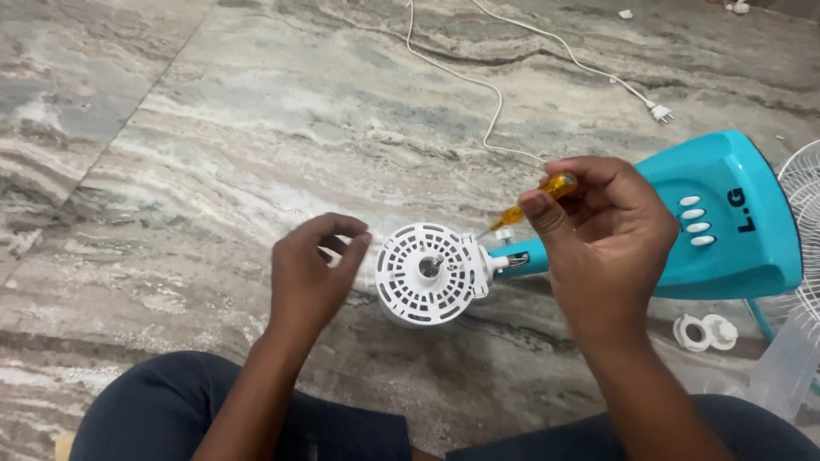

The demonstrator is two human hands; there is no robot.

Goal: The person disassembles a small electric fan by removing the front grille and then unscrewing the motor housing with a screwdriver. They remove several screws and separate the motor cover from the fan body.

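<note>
A turquoise table fan body lies on its side on the marble floor. Its round white motor housing, with a slotted face and a bare centre shaft, faces up toward me. My right hand holds a screwdriver with a yellow-orange handle; its tip points down at the neck joint just right of the housing. My left hand hovers just left of the housing, fingers curled and apart, holding nothing that I can see.
A white power cord runs across the floor to a plug at the upper right. A white round nut piece lies below the fan base. A white wire grille shows at the right edge. My knees are at the bottom.
</note>
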